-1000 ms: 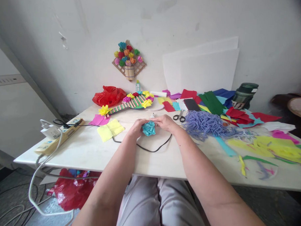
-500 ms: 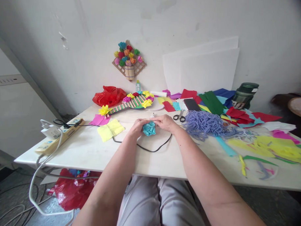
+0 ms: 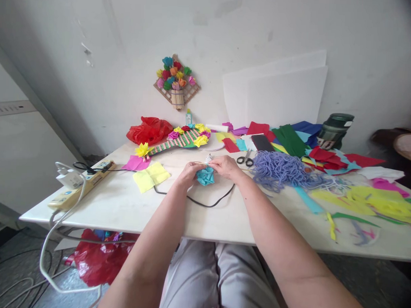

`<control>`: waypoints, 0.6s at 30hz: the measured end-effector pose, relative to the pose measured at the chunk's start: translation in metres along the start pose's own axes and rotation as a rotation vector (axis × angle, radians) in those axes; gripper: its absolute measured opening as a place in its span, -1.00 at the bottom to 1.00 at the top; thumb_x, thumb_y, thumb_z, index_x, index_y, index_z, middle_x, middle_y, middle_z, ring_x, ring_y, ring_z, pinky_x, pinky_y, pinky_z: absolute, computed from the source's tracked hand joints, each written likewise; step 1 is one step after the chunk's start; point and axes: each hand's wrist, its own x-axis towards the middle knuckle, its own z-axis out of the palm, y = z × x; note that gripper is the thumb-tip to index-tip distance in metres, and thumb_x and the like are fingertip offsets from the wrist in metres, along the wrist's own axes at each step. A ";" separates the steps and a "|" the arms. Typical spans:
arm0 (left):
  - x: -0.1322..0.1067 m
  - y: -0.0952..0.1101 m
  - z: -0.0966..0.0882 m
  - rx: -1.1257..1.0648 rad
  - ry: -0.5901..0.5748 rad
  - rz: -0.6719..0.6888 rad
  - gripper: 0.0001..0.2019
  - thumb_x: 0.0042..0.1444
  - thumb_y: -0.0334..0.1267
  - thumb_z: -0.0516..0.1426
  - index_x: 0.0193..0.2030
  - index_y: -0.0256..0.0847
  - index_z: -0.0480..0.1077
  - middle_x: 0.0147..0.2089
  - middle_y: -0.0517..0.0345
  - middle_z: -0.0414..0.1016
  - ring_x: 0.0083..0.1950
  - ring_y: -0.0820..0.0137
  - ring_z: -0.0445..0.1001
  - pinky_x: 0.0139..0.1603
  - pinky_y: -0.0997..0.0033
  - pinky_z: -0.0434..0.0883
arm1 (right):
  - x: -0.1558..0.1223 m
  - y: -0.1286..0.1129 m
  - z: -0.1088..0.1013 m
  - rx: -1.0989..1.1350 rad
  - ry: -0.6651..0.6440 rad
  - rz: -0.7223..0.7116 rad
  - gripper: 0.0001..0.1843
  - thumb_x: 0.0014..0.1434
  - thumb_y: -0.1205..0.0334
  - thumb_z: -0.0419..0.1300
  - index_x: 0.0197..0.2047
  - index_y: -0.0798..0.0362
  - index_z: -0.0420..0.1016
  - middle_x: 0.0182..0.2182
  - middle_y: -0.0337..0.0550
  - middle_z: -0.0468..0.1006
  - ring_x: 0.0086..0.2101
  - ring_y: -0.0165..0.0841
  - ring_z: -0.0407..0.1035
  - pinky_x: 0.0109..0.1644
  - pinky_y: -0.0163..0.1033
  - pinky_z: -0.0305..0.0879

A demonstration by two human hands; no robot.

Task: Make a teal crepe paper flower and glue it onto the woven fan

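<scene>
A crumpled light-blue paper flower [image 3: 205,176] sits between my two hands above the white table [image 3: 123,205]. My left hand [image 3: 187,173] pinches its left side with closed fingers. My right hand [image 3: 226,166] grips its upper right edge, fingers curled. A black cable [image 3: 210,203] loops on the table just below the flower. Behind my hands lies a green-and-pink woven paper piece [image 3: 179,140] trimmed with yellow and pink flowers.
Scissors [image 3: 245,158], a heap of purple yarn [image 3: 279,170] and many coloured paper scraps [image 3: 372,198] lie to the right. Yellow paper [image 3: 150,177], a power strip [image 3: 79,185] and a red bag [image 3: 148,130] are on the left. A dark jar [image 3: 334,130] stands at the back right.
Both hands have shifted the blue flower very slightly up and reshaped it a little; otherwise nothing has moved.
</scene>
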 end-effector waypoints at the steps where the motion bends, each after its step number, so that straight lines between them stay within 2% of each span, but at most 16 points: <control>1: 0.001 -0.001 0.000 -0.003 0.006 0.000 -0.80 -0.29 -0.24 0.29 -0.60 -0.33 0.41 -0.62 0.16 0.35 -0.61 0.52 0.29 -0.57 0.48 0.22 | 0.000 -0.001 0.000 -0.008 0.007 -0.010 -0.74 0.23 0.19 0.11 -0.19 -0.04 0.64 -0.27 -0.17 0.62 -0.26 -0.35 0.43 -0.33 -0.32 0.13; 7: 0.003 -0.002 -0.001 -0.012 0.031 -0.015 -0.83 -0.32 -0.28 0.26 -0.63 -0.30 0.36 -0.65 0.22 0.30 -0.62 0.53 0.25 -0.58 0.47 0.15 | 0.002 -0.001 0.003 -0.006 0.038 -0.013 -0.79 0.20 0.20 0.15 -0.23 -0.05 0.64 -0.25 -0.17 0.60 -0.25 -0.36 0.41 -0.34 -0.34 0.12; 18: -0.001 0.003 0.002 -0.025 0.042 -0.050 -0.90 -0.35 -0.35 0.21 -0.64 -0.28 0.35 -0.66 0.22 0.27 -0.62 0.53 0.22 -0.58 0.45 0.13 | 0.006 0.006 0.011 0.131 0.105 0.035 -0.84 0.09 0.28 0.23 -0.30 -0.06 0.66 -0.29 -0.20 0.61 -0.26 -0.36 0.43 -0.31 -0.34 0.19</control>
